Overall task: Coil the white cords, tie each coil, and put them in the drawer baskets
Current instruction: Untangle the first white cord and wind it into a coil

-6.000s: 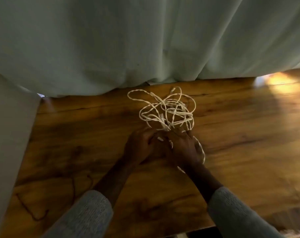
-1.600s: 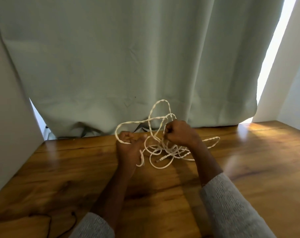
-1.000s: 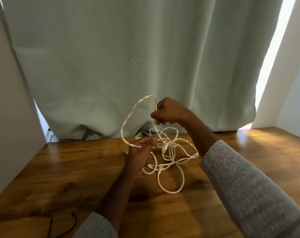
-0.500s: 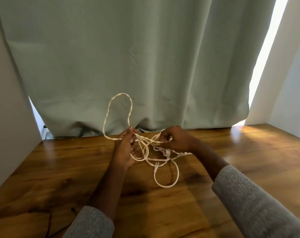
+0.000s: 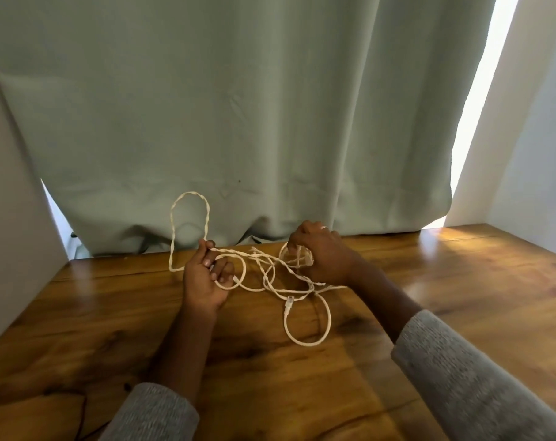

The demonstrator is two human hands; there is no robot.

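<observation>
A tangle of white cords [image 5: 271, 275] hangs between my two hands just above the wooden table [image 5: 302, 377]. My left hand [image 5: 206, 278] pinches a twisted strand, and a tall loop [image 5: 189, 224] stands up from it against the curtain. My right hand [image 5: 324, 253] grips a bunch of small loops to the right. One round loop [image 5: 306, 323] with a white plug [image 5: 288, 303] droops onto the table between my arms. No drawer or basket is in view.
A pale green curtain [image 5: 238, 122] hangs along the table's far edge. White walls [image 5: 12, 233] close in on the left and right. A thin dark cable [image 5: 82, 418] lies at the table's near left corner.
My hands have drawn slightly apart, stretching the twisted strand between them. The tall loop at my left hand stays up; the drooping loop still rests on the table.
</observation>
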